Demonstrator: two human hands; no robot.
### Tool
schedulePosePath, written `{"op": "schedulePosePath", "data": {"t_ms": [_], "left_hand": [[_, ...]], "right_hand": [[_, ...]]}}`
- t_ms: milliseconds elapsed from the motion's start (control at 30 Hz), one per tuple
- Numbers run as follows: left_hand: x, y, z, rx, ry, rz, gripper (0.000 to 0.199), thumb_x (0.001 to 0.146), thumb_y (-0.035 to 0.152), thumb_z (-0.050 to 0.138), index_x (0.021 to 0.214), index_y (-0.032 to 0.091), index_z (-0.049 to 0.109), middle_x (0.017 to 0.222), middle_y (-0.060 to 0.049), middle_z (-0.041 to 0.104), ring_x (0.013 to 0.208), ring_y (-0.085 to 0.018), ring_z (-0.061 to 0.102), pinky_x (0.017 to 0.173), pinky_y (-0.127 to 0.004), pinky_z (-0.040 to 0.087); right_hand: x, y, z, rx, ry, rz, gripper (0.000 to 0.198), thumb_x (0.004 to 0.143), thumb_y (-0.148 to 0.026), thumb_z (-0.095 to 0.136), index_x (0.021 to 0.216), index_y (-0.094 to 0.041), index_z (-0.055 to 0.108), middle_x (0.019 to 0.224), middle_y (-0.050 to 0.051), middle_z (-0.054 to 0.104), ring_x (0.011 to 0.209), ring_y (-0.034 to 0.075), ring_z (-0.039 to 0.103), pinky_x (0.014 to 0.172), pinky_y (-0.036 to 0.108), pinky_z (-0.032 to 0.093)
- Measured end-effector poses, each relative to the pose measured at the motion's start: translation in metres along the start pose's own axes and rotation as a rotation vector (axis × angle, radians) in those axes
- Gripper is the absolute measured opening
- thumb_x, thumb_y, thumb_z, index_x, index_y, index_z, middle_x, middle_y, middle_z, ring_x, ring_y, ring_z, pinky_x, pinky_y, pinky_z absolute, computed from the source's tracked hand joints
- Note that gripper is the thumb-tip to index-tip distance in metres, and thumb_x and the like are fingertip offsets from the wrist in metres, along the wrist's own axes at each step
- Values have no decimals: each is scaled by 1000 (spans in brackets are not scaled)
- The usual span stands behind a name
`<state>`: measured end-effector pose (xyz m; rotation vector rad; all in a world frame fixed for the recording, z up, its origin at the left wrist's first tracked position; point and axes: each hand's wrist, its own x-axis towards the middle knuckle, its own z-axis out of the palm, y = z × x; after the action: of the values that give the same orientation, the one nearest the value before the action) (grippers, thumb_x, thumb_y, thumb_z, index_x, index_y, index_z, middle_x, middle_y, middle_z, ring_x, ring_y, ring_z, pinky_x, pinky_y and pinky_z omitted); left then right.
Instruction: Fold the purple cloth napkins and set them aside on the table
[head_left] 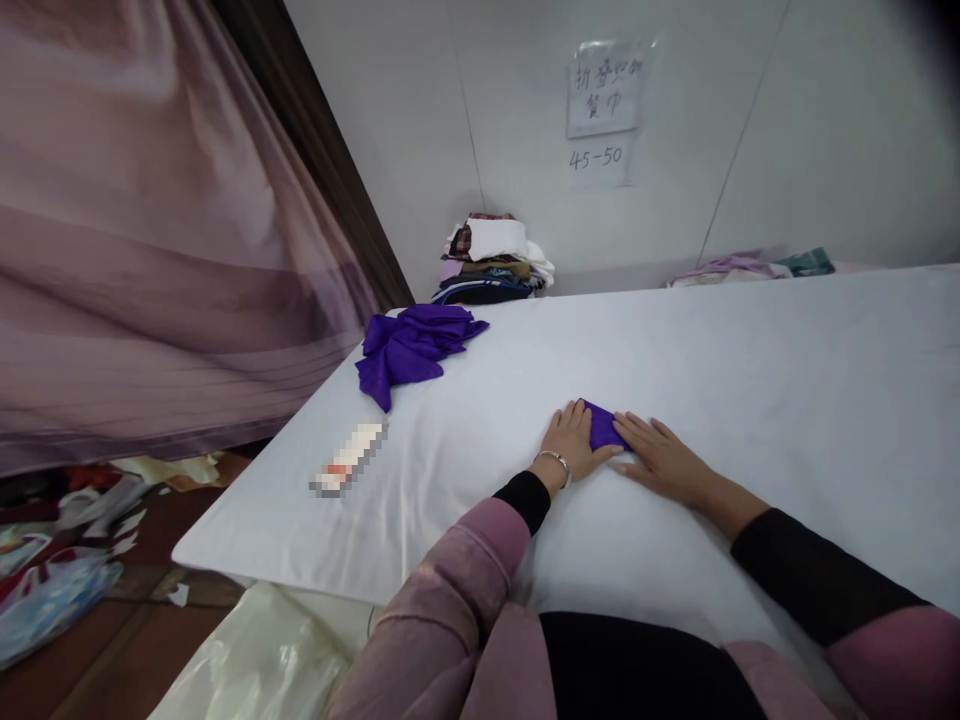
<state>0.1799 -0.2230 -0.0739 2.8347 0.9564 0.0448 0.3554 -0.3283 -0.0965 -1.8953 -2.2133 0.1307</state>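
A folded purple cloth [602,427] lies flat on the white-covered table [750,370], partly hidden beneath my hands. My left hand [572,440] presses on its left side, fingers stretched out and a bracelet at the wrist. On the cloth's right edge rests my right hand [664,460], its fingers extended and flat. Neither hand grips anything. Farther back on the left, a loose heap of purple cloth [416,345] lies crumpled near the table's corner.
A blurred-out pale object [350,460] lies on the table's left part. Behind the table sit a stack of folded clothes [491,260] and some lilac fabric [724,266]. A pink curtain [150,230] hangs at left. Plastic bags [60,600] lie on the floor.
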Motion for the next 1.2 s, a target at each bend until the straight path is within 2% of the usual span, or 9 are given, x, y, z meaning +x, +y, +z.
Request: {"op": "schedulePosePath", "data": {"t_ms": [300, 467, 567, 733, 900, 1200], "left_hand": [[1, 1, -5, -30, -42, -7, 95, 78, 77, 10, 143, 8, 22, 152, -12, 14, 140, -26, 7, 113, -42, 12], [5, 3, -21, -68, -155, -32, 94, 78, 76, 9, 143, 10, 22, 152, -12, 15, 140, -27, 8, 111, -48, 12], [8, 10, -28, -35, -136, -25, 93, 77, 77, 10, 142, 12, 25, 152, -12, 17, 140, -29, 7, 111, -52, 10], [13, 23, -14, 38, -37, 111, 85, 81, 71, 10, 142, 14, 25, 152, -10, 18, 140, -26, 8, 112, -48, 7], [15, 19, 6, 67, -5, 119, 82, 83, 68, 9, 143, 14, 23, 152, -9, 19, 140, -25, 9, 112, -45, 10], [14, 17, 4, 22, -8, 133, 84, 82, 71, 12, 143, 14, 22, 152, -9, 19, 140, -25, 9, 113, -46, 8]], "right_hand": [[-21, 9, -11, -27, -46, 63, 72, 88, -62, 28, 148, -26, 9, 150, 4, 25, 137, 27, 20, 109, 52, 18], [-21, 7, -13, -23, -67, 93, 73, 87, -63, 27, 147, -25, 13, 149, 5, 25, 137, 26, 20, 109, 53, 17], [-20, 5, -14, -15, -63, 102, 73, 87, -64, 27, 147, -25, 14, 149, 6, 25, 137, 26, 19, 109, 52, 17], [-21, 6, -12, -23, -41, 104, 73, 87, -64, 28, 147, -25, 14, 149, 6, 25, 137, 27, 20, 109, 52, 16], [-21, 7, -11, -27, -31, 95, 72, 88, -63, 27, 147, -25, 15, 149, 6, 26, 137, 26, 20, 110, 51, 16], [-36, 12, -17, -39, -46, 120, 69, 88, -62, 27, 147, -28, 14, 149, 5, 27, 136, 26, 20, 109, 52, 18]]}}
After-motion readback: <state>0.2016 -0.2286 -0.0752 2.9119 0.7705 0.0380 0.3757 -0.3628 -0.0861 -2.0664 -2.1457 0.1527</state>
